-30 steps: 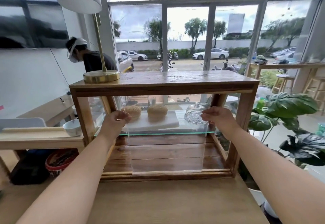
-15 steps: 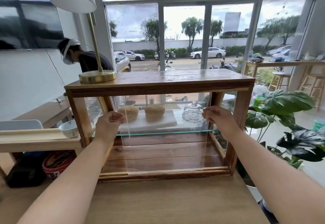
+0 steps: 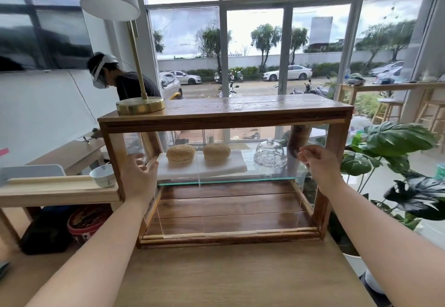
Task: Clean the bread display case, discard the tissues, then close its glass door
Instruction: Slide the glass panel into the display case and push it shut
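While both our hands hover at the glass door [image 3: 228,198], neither grips it: left hand [image 3: 139,176] spread open by the panel's left edge, right hand [image 3: 320,164] loosely curled near the right edge, holding nothing. Risks: panel not seated in the bottom track [image 3: 228,233] and tipping out, or a hard shove rattling the glass shelf [image 3: 240,181], buns [image 3: 180,153] and glass dome [image 3: 270,156] behind.
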Available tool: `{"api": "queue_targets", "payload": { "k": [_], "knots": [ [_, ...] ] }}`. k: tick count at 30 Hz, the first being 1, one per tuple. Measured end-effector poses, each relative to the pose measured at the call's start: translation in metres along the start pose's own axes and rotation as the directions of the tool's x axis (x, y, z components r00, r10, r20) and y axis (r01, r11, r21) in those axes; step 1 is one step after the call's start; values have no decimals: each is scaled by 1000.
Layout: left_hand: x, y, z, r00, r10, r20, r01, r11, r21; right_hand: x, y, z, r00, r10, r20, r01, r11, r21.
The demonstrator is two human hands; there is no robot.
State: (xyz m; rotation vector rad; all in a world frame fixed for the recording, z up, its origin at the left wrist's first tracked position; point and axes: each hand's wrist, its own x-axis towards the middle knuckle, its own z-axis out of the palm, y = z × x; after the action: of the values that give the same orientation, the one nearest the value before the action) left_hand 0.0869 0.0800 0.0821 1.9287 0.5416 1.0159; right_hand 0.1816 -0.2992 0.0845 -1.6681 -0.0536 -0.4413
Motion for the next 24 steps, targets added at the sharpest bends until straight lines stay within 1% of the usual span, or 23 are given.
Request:
{"api": "queue_targets", "payload": {
  "k": [1,2,3,4,5,6,7,8,9,10,11,12,13,15,16,18,19,24],
  "knots": [
    [-11,2,2,995,46,-90,-43,999,30,0,0,0,1000,-2,-3,2,1000,1],
    [-22,5,5,983,121,-138,-112,991,71,-1,-1,0,1000,-5,-9,5,1000,0],
    [-34,6,10,967,225,-123,-210,970,118,-2,-1,1,1000,-9,-16,9,1000,-1],
    [-45,9,16,936,347,-58,-335,928,163,-3,-1,2,1000,-15,-24,15,1000,0],
    [-53,11,23,879,474,43,-472,857,207,-5,-2,3,999,-23,-33,23,1000,10],
    [-61,16,30,792,590,158,-610,753,249,-6,-2,4,998,-32,-44,33,999,21],
    [-67,23,39,682,678,275,-732,621,282,-7,-2,5,998,-42,-56,43,999,25],
    [-73,31,48,559,735,384,-828,476,295,-9,-3,6,997,-53,-62,54,998,19],
    [-79,39,59,433,769,469,-899,335,281,-9,-3,6,996,-57,-64,57,998,9],
    [-85,47,70,317,781,538,-945,215,245,-10,-4,7,996,-60,-62,60,998,6],
    [-90,55,81,215,773,597,-972,107,211,-9,-4,7,996,-58,-62,58,998,3],
    [-93,61,91,139,750,646,-981,16,193,-8,-4,6,997,-56,-62,56,998,-1],
    [-94,66,99,101,714,693,-980,-50,195,-8,-4,6,997,-55,-60,55,998,-7],
    [-93,73,107,65,618,783,-963,-167,212,-8,-6,5,997,-61,-48,60,998,-23],
    [-91,74,111,56,566,823,-949,-227,220,-8,-6,4,997,-64,-42,63,997,-35],
    [-86,76,114,62,513,856,-917,-310,252,-9,-6,3,997,-65,-37,63,997,-50],
    [-84,76,113,56,514,856,-906,-334,259,-9,-5,2,997,-64,-37,62,997,-50],
    [-75,70,112,-7,579,815,-920,-324,222,-9,-1,0,996,-64,-58,60,996,-62]
  ]
}}
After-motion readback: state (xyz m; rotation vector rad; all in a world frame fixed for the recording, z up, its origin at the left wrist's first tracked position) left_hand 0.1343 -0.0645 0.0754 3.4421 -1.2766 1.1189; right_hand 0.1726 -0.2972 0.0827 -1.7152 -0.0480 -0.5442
